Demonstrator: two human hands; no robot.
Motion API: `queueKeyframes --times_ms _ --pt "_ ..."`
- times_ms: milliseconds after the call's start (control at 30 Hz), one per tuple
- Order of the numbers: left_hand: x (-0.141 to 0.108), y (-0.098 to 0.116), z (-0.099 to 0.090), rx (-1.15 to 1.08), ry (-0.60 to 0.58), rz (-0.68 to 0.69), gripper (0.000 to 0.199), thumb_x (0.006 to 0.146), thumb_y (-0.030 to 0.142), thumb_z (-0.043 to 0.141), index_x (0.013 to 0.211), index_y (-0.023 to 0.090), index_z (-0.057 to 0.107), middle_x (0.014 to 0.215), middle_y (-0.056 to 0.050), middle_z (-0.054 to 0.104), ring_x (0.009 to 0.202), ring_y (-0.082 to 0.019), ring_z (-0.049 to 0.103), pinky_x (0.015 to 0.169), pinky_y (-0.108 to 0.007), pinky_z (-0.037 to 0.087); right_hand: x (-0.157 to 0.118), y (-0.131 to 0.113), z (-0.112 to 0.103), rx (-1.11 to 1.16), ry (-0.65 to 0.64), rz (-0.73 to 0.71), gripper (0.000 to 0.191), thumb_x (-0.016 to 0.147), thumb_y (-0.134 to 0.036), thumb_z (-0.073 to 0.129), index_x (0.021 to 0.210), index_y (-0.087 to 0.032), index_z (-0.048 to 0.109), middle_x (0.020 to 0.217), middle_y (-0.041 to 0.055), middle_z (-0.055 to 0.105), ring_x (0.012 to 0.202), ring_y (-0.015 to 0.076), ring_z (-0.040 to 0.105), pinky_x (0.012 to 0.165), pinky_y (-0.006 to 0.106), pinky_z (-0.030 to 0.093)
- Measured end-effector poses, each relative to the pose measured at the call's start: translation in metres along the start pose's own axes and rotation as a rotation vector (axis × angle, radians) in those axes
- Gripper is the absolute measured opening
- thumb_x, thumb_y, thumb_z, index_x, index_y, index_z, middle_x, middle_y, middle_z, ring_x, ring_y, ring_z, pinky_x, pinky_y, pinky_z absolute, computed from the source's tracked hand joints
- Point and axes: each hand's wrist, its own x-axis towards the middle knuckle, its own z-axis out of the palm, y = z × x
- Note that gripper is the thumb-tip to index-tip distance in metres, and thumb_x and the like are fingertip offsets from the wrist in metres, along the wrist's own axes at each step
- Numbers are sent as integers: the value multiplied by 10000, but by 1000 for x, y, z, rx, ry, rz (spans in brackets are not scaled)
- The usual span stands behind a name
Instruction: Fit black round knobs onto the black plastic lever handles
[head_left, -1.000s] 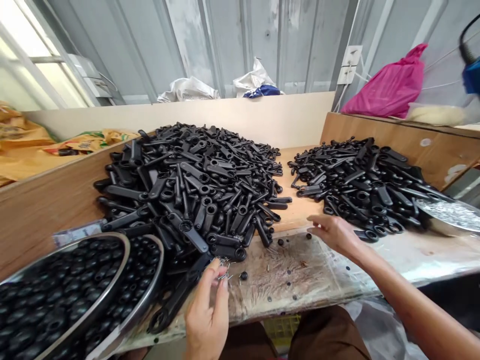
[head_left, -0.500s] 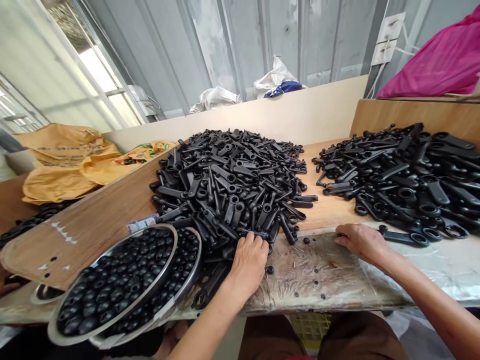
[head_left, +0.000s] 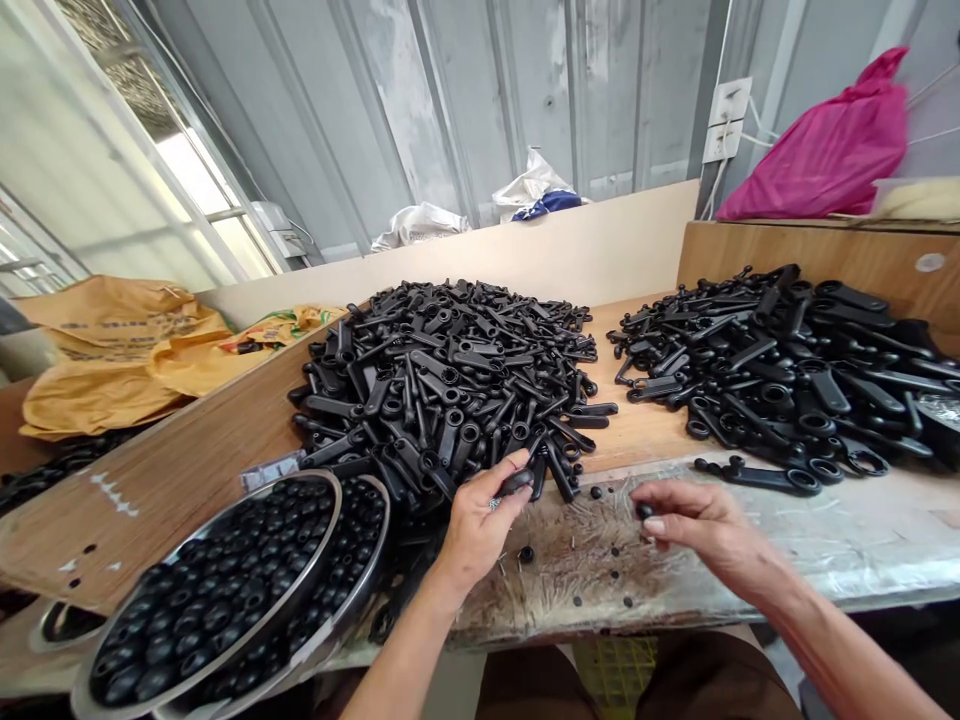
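Observation:
My left hand (head_left: 480, 520) grips the end of a black plastic handle (head_left: 519, 482) at the near edge of the large middle pile of black handles (head_left: 450, 380). My right hand (head_left: 694, 525) pinches a small black piece (head_left: 643, 511) between thumb and fingers, just above the worn plastic-covered bench front (head_left: 600, 570). Small black bits (head_left: 526, 553) lie loose on the bench between my hands. A second pile of black handles (head_left: 787, 370) lies to the right, one single handle (head_left: 757, 476) at its near edge.
Two stacked metal bowls (head_left: 225, 590) full of round black knobs sit at the near left. Yellow sacks (head_left: 120, 350) lie beyond the left wooden board. A pink bag (head_left: 825, 150) rests on the right ledge. A corrugated metal wall (head_left: 450, 100) stands behind.
My left hand has drawn back from the pile's edge with a black handle in its fingers. My right hand has slid left and closed on a small black piece. The view shifted slightly.

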Motion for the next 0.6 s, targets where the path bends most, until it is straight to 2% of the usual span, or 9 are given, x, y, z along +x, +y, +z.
queueKeyframes --times_ms 33,100,167,200,267,367,533,600 --pt "-5 9 3 -235 15 -68 359 803 290 542 1134 153 563 876 -58 663 779 -158 602 730 -264 463 -5 -1 9 124 -27 -4 267 554 -296 772 780 -164 719 644 34 631 537 137 532 492 237 459" --pt "-19 26 10 -717 5 -225 300 715 352 660 941 154 646 731 -20 650 620 -119 581 630 -218 444 -15 -3 27 306 -94 -16 234 590 -276 782 795 -177 726 643 37 630 560 138 552 496 224 469" --pt "-33 39 19 -1014 -30 -367 295 650 404 723 709 127 641 638 -10 619 485 -78 520 520 -187 392 -23 -4 40 417 -137 -22 215 619 -276 779 807 -185 727 674 50 642 589 149 576 483 213 473" --pt "-40 44 23 -1101 -45 -431 336 643 437 727 666 118 624 587 -8 599 429 -62 481 464 -176 351 -27 -4 46 447 -148 -23 209 625 -279 780 804 -186 727 680 55 646 589 150 582 473 206 471" --pt "-51 49 30 -1239 -53 -545 390 637 488 724 736 123 629 473 13 536 352 -45 400 395 -162 271 -32 -3 53 464 -136 -34 202 632 -291 780 795 -184 727 665 56 646 567 140 578 456 188 462" --pt "-60 51 35 -1377 -64 -624 461 630 506 726 868 124 625 372 48 451 298 -37 313 366 -163 239 -36 0 60 395 -83 -64 193 657 -301 770 807 -190 723 617 36 628 542 117 551 462 172 454" --pt "-64 56 37 -1517 -152 -614 440 638 519 717 847 151 597 317 72 397 253 -31 216 326 -158 187 -36 0 72 268 -51 -107 181 693 -315 745 817 -185 712 585 9 597 514 87 492 474 158 435" --pt "-63 58 37 -1502 -125 -604 399 660 507 704 799 151 589 340 62 415 270 -33 244 341 -158 196 -36 -4 74 269 -41 -127 174 699 -313 739 813 -186 710 605 7 598 519 85 494 473 156 431"
